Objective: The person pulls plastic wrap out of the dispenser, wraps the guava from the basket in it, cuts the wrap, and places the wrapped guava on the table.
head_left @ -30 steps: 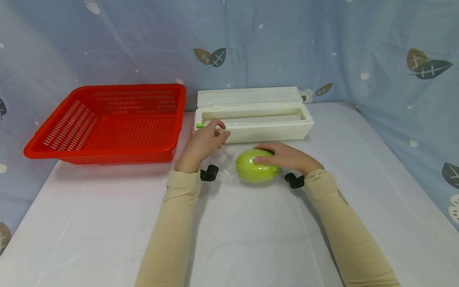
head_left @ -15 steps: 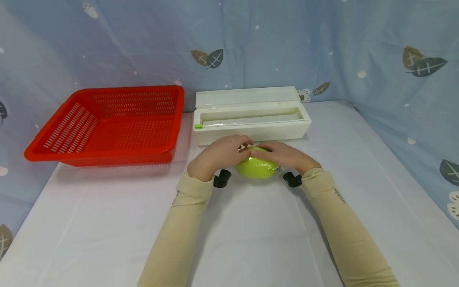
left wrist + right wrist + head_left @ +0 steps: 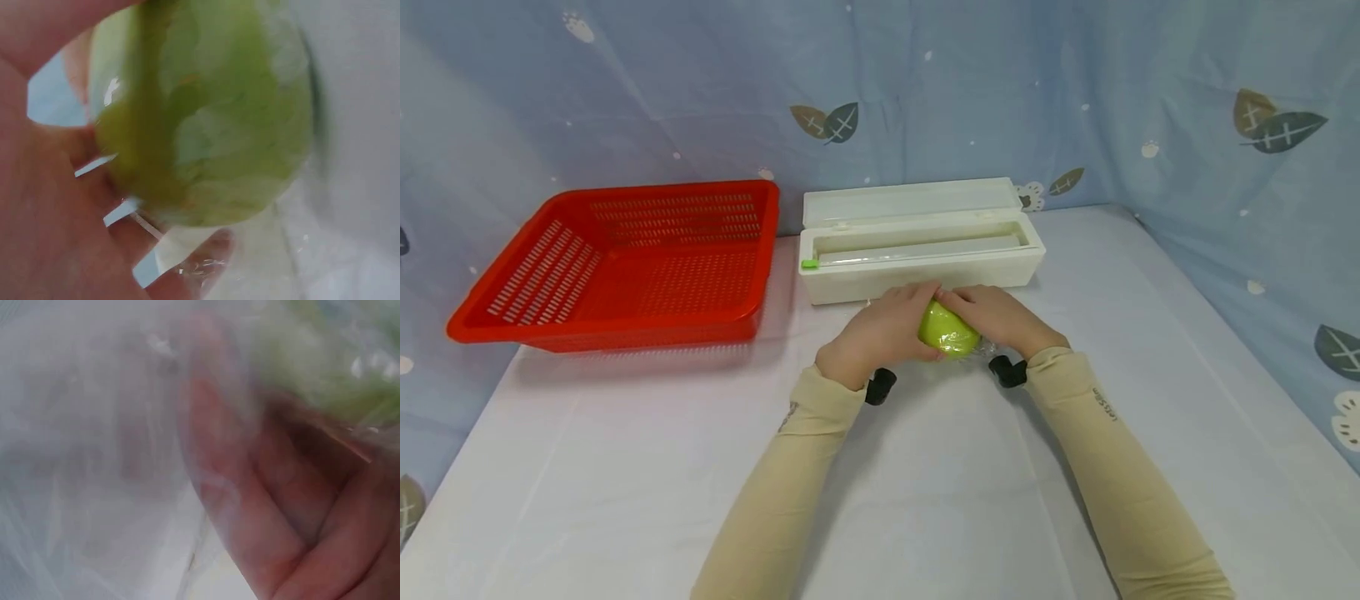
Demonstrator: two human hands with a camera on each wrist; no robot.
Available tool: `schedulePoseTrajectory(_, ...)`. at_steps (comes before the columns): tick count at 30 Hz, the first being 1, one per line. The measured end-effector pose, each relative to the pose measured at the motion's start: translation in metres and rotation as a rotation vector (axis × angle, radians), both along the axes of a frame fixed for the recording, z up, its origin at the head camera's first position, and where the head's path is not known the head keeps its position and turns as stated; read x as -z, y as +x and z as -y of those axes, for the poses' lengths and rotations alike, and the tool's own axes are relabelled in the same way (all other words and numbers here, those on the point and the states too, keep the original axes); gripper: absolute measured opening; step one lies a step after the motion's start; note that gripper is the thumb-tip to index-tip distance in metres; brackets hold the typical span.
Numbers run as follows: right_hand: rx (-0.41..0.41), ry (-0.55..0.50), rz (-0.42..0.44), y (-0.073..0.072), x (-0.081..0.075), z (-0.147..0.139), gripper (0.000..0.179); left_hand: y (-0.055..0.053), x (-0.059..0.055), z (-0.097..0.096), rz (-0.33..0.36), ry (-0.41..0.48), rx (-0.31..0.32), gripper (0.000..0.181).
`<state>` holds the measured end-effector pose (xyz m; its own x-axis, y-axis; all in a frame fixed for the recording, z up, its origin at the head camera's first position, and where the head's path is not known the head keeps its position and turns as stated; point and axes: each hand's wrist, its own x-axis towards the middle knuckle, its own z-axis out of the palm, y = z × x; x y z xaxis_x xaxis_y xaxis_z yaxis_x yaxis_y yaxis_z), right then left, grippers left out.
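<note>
A smooth yellow-green oval fruit sits on the table in clear plastic wrap; its exact kind cannot be told. My left hand grips its left side, with the thumb near the front and the fingers spread behind, as the left wrist view shows around the fruit. My right hand holds the right side, its thumb reaching over the top. In the right wrist view, curled fingers of the right hand press against the fruit, and a loose sheet of film hangs in front of them.
Behind the hands stands a white cling film dispenser box, its lid raised and a green slider at its left end. A red perforated basket is on the left. A patterned blue curtain closes off the back.
My left hand has come down from near the dispenser's left end, moving right onto the fruit, and now covers its left side. The right hand has stayed on the fruit, its thumb shifting upward.
</note>
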<state>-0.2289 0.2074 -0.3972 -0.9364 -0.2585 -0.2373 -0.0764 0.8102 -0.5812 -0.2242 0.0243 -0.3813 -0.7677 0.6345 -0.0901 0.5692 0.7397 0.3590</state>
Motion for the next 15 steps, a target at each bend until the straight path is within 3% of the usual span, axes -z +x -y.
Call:
schedulePoseTrajectory(6, 0.014, 0.011, -0.040, -0.003, -0.001, -0.002, 0.067, -0.003, 0.011, -0.001, -0.023, -0.010, -0.047, 0.095)
schedulePoseTrajectory(11, -0.043, -0.055, -0.014, -0.003, -0.003, -0.005, 0.063, -0.014, 0.019, 0.005, 0.057, 0.069, -0.096, 0.086)
schedulePoseTrajectory(15, -0.043, -0.110, 0.027, -0.003, -0.001, -0.008, 0.064, -0.022, 0.021, 0.011, 0.135, 0.180, -0.061, 0.072)
